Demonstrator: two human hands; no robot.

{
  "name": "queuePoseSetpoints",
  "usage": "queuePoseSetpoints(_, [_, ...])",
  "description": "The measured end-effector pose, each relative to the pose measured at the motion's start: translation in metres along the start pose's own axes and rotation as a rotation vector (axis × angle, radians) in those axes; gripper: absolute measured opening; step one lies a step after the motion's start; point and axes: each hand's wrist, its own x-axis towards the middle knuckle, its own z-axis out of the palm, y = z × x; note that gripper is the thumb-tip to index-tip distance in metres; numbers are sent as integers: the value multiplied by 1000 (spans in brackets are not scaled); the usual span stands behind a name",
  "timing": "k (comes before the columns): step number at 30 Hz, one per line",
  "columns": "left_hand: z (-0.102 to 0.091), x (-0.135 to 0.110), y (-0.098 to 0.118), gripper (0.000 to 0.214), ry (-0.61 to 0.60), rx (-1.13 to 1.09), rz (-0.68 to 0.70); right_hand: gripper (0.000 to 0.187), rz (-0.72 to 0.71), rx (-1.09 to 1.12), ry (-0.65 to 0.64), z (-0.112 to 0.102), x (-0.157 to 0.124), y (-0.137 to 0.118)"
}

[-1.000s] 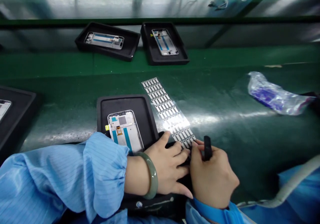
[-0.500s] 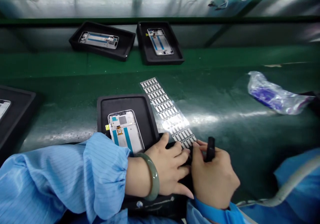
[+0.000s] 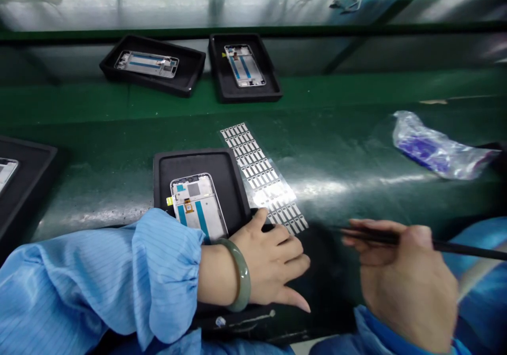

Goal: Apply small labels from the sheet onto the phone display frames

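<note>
My left hand (image 3: 273,262) lies flat with fingers spread, on the near end of a clear sheet of small grey stickers (image 3: 261,178). Its wrist wears a green bangle and rests on the corner of a black tray (image 3: 222,165) that holds a phone frame (image 3: 198,204) with blue strips. My right hand (image 3: 404,281), blurred by motion, is off to the right of the sheet. It pinches black tweezers (image 3: 396,237) that lie roughly level, with the tips pointing left.
Two more black trays with phone frames (image 3: 152,64) (image 3: 243,67) sit on the far green belt. Another black tray (image 3: 24,186) is at the left edge. A crumpled plastic bag (image 3: 435,149) lies at the right.
My right hand has pulled away from the sticker sheet to the right, turning the tweezers level. The two far trays have drifted left. My left hand stays put.
</note>
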Motion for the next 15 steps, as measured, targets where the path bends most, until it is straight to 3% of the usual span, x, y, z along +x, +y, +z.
queuePoseSetpoints(3, [-2, 1, -2, 64, -17, 31, -4, 40, 65, 51, -10, 4, 0, -2])
queuePoseSetpoints(15, [-2, 10, -4, 62, -90, -49, 24, 31, 19, -212, -71, 14, 3, -10])
